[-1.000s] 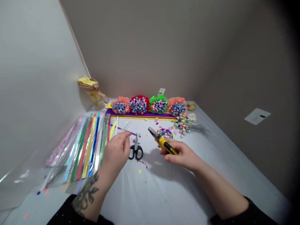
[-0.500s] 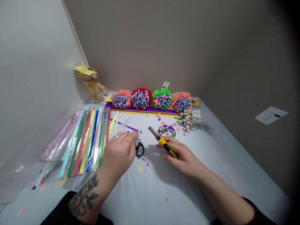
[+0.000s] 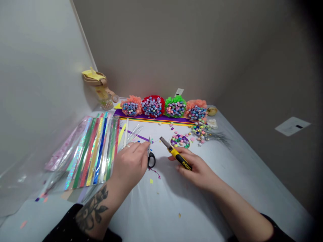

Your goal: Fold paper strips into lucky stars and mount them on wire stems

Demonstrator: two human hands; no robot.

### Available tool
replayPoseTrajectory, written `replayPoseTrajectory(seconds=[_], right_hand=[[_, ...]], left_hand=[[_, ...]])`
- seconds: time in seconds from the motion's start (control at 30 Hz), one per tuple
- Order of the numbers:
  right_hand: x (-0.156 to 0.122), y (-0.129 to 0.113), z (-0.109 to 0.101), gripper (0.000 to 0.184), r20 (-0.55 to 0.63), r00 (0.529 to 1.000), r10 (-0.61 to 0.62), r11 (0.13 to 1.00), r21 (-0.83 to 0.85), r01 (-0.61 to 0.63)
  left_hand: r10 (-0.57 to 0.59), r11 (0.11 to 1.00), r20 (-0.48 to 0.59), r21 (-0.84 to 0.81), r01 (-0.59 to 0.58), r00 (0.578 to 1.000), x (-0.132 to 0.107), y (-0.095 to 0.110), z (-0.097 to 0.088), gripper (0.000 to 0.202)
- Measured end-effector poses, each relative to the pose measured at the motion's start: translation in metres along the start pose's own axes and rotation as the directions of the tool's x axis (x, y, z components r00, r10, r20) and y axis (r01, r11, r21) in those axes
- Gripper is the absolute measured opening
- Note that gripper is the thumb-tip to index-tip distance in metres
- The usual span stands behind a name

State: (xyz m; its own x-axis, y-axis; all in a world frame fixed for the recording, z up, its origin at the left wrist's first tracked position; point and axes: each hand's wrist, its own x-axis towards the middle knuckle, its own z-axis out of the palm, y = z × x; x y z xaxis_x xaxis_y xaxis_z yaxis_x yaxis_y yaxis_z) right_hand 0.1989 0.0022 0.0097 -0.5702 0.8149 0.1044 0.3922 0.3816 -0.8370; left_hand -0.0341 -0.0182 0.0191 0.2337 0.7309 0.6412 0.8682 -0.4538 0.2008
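The right hand (image 3: 194,166) is closed around a yellow-and-black utility knife (image 3: 179,158), with the fingers and thumb wrapped on its body and the metal end pointing up and away, toward a round dish of paper stars (image 3: 179,141). The knife looks light and stiff. The safe place to hold it is the yellow-and-black grip, well back from the metal tip.

The left hand (image 3: 130,164) is held palm down and partly open, a ring on one finger. Its fingertips (image 3: 146,144) reach forward to the blades of a pair of black-handled scissors (image 3: 151,160), which sit on the table (image 3: 161,215) between the two hands. I cannot tell whether those fingers are pinching the blades or something thin beside them, because they hide that spot. The scissors are rigid and easiest to take by their black loops, which show clear of the fingers.

To the left of the left hand lies a clear sleeve of shiny foil paper strips (image 3: 96,151), thin, light and probably slippery, so they would bend if gripped hard. Just past the fingers are a few thin silver sticks (image 3: 133,133) and a purple paper strip (image 3: 138,135). At the far edge stand four tissue-paper pom-poms (image 3: 152,107) packed with paper stars, soft and easily crushed, with loose stars (image 3: 200,132) scattered in front of them.
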Motion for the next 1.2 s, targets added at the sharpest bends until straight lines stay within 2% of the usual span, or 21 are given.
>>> replayPoseTrajectory(seconds=[0.43, 0.53, 0.6, 0.67, 0.77, 0.8, 0.83, 0.87, 0.9, 0.97, 1.03, 1.07, 1.13, 1.2], right_hand=[[0.001, 0.000, 0.000, 0.023, -0.012, 1.000, 0.028, 0.998, 0.048, -0.028], [0.001, -0.001, -0.001, 0.020, -0.009, 0.998, 0.066, 0.989, 0.137, -0.064], [0.000, -0.003, -0.001, 0.018, 0.028, 0.996, 0.087, 0.956, 0.280, -0.091], [-0.003, -0.005, 0.003, 0.020, 0.118, 0.989, 0.093, 0.858, 0.495, -0.139], [-0.008, -0.008, 0.013, 0.026, 0.267, 0.964, 0.012, 0.554, 0.801, -0.228], [-0.010, -0.009, 0.015, 0.026, 0.288, 0.957, -0.029, 0.453, 0.857, -0.244], [-0.011, -0.009, 0.017, 0.027, 0.295, 0.953, -0.062, 0.389, 0.887, -0.250], [-0.011, -0.009, 0.018, 0.027, 0.297, 0.951, -0.080, 0.375, 0.893, -0.248], [-0.011, -0.009, 0.017, 0.029, 0.295, 0.952, -0.080, 0.416, 0.878, -0.238], [-0.009, -0.007, 0.013, 0.035, 0.260, 0.964, -0.049, 0.612, 0.771, -0.177], [-0.008, -0.005, 0.009, 0.038, 0.141, 0.990, -0.016, 0.841, 0.537, -0.063], [-0.007, -0.004, 0.008, 0.038, 0.055, 0.998, -0.030, 0.923, 0.385, 0.006], [-0.007, -0.001, 0.009, 0.034, -0.109, 0.986, -0.123, 0.989, 0.063, 0.130], [-0.006, 0.001, 0.011, 0.033, -0.193, 0.951, -0.240, 0.959, -0.200, 0.201]], left_hand=[[0.008, 1.000, -0.013, -0.019, -0.008, 1.000, 0.001, 0.001, 0.001, 0.021], [-0.036, 0.993, 0.001, -0.111, 0.036, 0.999, 0.000, 0.000, 0.003, 0.021], [-0.103, 0.967, 0.033, -0.231, 0.108, 0.994, 0.001, -0.001, 0.002, 0.019], [-0.164, 0.907, 0.081, -0.378, 0.183, 0.983, 0.003, 0.000, -0.001, 0.017], [-0.174, 0.789, 0.151, -0.570, 0.229, 0.973, 0.007, 0.004, -0.006, 0.015], [-0.163, 0.759, 0.165, -0.609, 0.231, 0.973, 0.007, 0.005, -0.008, 0.016], [-0.156, 0.740, 0.169, -0.633, 0.228, 0.973, 0.008, 0.006, -0.009, 0.016], [-0.155, 0.734, 0.161, -0.641, 0.223, 0.975, 0.008, 0.007, -0.009, 0.016], [-0.161, 0.741, 0.141, -0.636, 0.214, 0.977, 0.008, 0.008, -0.008, 0.016], [-0.178, 0.787, 0.077, -0.587, 0.189, 0.981, 0.007, 0.008, -0.006, 0.016], [-0.171, 0.846, 0.015, -0.511, 0.154, 0.985, 0.005, 0.008, -0.004, 0.017], [-0.159, 0.871, -0.011, -0.473, 0.135, 0.987, 0.004, 0.007, -0.002, 0.018], [-0.125, 0.908, -0.052, -0.408, 0.093, 0.991, 0.002, 0.006, -0.001, 0.019], [-0.091, 0.932, -0.086, -0.358, 0.055, 0.992, 0.000, 0.006, -0.002, 0.020]])
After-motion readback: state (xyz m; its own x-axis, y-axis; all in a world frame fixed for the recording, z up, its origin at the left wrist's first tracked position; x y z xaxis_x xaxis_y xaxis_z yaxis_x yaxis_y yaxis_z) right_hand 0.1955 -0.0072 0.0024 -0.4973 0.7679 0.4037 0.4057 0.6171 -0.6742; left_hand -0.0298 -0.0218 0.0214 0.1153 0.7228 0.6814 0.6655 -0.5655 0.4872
